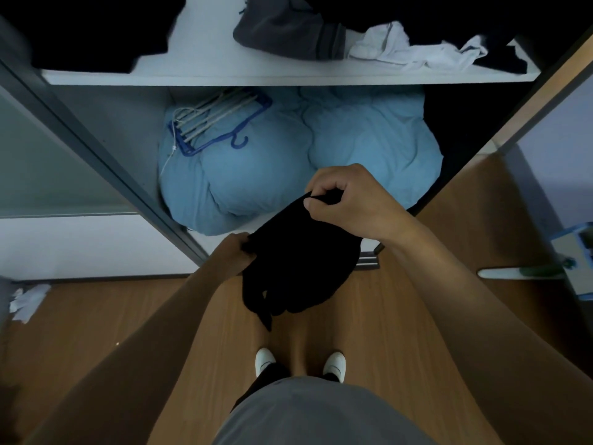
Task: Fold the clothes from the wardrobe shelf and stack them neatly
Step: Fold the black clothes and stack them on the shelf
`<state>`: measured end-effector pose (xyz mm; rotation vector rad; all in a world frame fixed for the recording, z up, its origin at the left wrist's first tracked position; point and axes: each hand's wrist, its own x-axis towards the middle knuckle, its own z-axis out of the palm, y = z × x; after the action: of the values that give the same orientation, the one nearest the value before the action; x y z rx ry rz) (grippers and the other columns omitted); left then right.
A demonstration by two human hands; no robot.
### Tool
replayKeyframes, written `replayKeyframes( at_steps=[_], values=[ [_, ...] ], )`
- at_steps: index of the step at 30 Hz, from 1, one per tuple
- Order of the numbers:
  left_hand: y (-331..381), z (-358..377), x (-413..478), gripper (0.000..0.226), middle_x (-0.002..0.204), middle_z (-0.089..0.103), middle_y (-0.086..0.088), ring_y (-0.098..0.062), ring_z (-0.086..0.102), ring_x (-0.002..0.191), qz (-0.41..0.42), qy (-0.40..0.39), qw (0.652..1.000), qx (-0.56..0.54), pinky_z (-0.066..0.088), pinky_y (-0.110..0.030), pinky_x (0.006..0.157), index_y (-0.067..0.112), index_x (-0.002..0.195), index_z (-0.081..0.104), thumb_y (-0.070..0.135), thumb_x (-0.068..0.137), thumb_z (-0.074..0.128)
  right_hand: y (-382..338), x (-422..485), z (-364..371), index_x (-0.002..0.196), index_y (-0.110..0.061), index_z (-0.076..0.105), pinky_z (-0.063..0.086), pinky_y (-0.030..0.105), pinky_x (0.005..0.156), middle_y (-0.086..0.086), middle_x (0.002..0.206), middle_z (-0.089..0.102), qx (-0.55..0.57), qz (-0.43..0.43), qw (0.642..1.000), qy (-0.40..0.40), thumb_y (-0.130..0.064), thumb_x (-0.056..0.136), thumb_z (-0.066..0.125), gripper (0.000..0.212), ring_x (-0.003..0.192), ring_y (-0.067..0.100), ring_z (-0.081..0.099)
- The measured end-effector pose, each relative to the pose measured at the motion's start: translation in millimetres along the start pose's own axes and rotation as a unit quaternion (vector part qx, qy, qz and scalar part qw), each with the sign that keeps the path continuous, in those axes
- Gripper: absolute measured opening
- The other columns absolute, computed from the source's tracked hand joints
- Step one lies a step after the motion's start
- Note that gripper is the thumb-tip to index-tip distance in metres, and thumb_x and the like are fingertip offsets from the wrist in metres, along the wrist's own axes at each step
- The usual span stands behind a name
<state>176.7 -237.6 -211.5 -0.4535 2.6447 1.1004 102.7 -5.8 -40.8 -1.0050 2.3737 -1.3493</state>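
1. Two hands hold one black garment in the air, in front of and below the wardrobe shelf.
2. The left hand grips the garment's left edge. The right hand pinches its upper edge between the thumb and curled fingers.
3. Step in hand, as judged: opening the garment out to find its edges. No fold is apparent yet; the lower part hangs bunched.
4. The next move calls for drawing the two gripped edges apart until the cloth hangs flat, then making the first fold.
5. On the shelf, a grey garment, a white garment and dark clothing lie unfolded. No stack is visible.
6. Hard to make out: the black fabric shows no seams, so the garment type cannot be told. Cloth covers the left fingertips. The frame cuts off the back of the shelf.
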Motion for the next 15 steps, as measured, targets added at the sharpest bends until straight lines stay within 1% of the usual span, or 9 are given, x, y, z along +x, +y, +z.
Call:
replayKeyframes(
  at_steps=[1,3,5,7,9,10,12,13,15],
  values=[
    [-1.5,1.6,-0.9,0.032,0.091,0.067,-0.026,-0.034,0.064,0.089,-0.016,-0.017,0.999,0.024,0.045,-0.039,0.075,-0.008,0.089,0.064,0.020,0.083,0.050,-1.6,0.7,1.1,0.065,0.007,0.063,0.048,0.025,0.068,0.014,0.082,0.068,0.003,-0.003,1.000,0.003,0.000,0.084,0.070,0.021,0.074,0.022,0.064],
    [-5.2,5.1,-2.2,0.025,0.094,0.067,-0.027,-0.037,0.064,0.091,-0.039,-0.036,0.998,0.046,0.043,-0.038,0.074,-0.009,0.089,0.063,0.013,0.089,0.051,-4.8,2.3,3.2,0.067,0.006,0.065,0.046,0.017,0.070,0.012,0.083,0.069,0.008,-0.005,1.000,-0.001,0.000,0.084,0.071,0.019,0.074,0.016,0.065],
    [-10.1,3.4,-3.3,0.029,0.089,0.066,-0.026,-0.032,0.063,0.086,-0.060,-0.030,0.997,0.028,0.038,-0.035,0.070,-0.010,0.084,0.062,0.016,0.086,0.050,-6.0,1.9,2.3,0.070,0.005,0.068,0.046,0.015,0.071,0.012,0.085,0.069,0.013,-0.003,1.000,-0.010,-0.001,0.086,0.070,0.017,0.075,0.013,0.065],
    [-19.5,-2.3,-3.0,0.029,0.079,0.064,-0.023,-0.025,0.057,0.077,-0.069,0.013,0.997,-0.027,0.035,-0.033,0.068,-0.011,0.074,0.061,0.015,0.082,0.049,-3.8,-0.2,-0.8,0.073,0.006,0.069,0.048,0.020,0.072,0.015,0.087,0.070,0.026,0.001,1.000,-0.017,-0.001,0.088,0.069,0.016,0.077,0.018,0.066],
    [-29.5,-9.1,-3.0,0.020,0.077,0.064,-0.017,-0.023,0.054,0.076,-0.096,0.066,0.991,-0.062,0.035,-0.029,0.065,-0.013,0.077,0.066,-0.004,0.085,0.050,-1.8,-2.2,-2.1,0.077,0.007,0.071,0.050,0.023,0.074,0.015,0.089,0.070,0.045,0.014,0.999,-0.020,-0.001,0.089,0.068,0.015,0.080,0.019,0.067],
    [-34.5,-12.2,-2.3,0.019,0.075,0.064,-0.012,-0.021,0.054,0.073,-0.109,0.090,0.987,-0.079,0.036,-0.026,0.060,-0.011,0.077,0.067,-0.010,0.084,0.050,-1.5,-2.9,-0.6,0.078,0.006,0.072,0.050,0.020,0.074,0.014,0.091,0.071,0.055,0.022,0.998,-0.022,-0.001,0.089,0.068,0.014,0.079,0.016,0.067],
    [-40.8,-17.1,0.1,0.020,0.065,0.060,-0.005,-0.014,0.051,0.063,-0.137,0.122,0.976,-0.114,0.034,-0.019,0.049,-0.005,0.069,0.063,-0.010,0.083,0.050,-1.5,-3.0,5.7,0.083,0.004,0.075,0.047,0.014,0.076,0.009,0.094,0.072,0.063,0.038,0.997,-0.028,-0.003,0.089,0.069,0.011,0.080,0.006,0.066],
    [-42.3,-19.3,0.9,0.022,0.062,0.057,-0.004,-0.013,0.049,0.060,-0.158,0.132,0.970,-0.128,0.034,-0.021,0.049,0.001,0.065,0.060,-0.008,0.083,0.050,-0.9,-2.7,9.2,0.086,0.003,0.076,0.047,0.013,0.077,0.007,0.096,0.073,0.059,0.044,0.997,-0.034,-0.004,0.089,0.070,0.010,0.081,0.004,0.066],
    [-48.7,-23.8,3.3,0.023,0.062,0.056,-0.007,-0.019,0.051,0.062,-0.198,0.160,0.955,-0.151,0.033,-0.027,0.053,0.005,0.062,0.056,-0.005,0.081,0.050,2.6,-0.9,14.6,0.089,0.000,0.078,0.050,0.017,0.080,0.005,0.098,0.074,0.032,0.055,0.997,-0.054,-0.007,0.089,0.071,0.010,0.085,0.006,0.068]
  ],
)
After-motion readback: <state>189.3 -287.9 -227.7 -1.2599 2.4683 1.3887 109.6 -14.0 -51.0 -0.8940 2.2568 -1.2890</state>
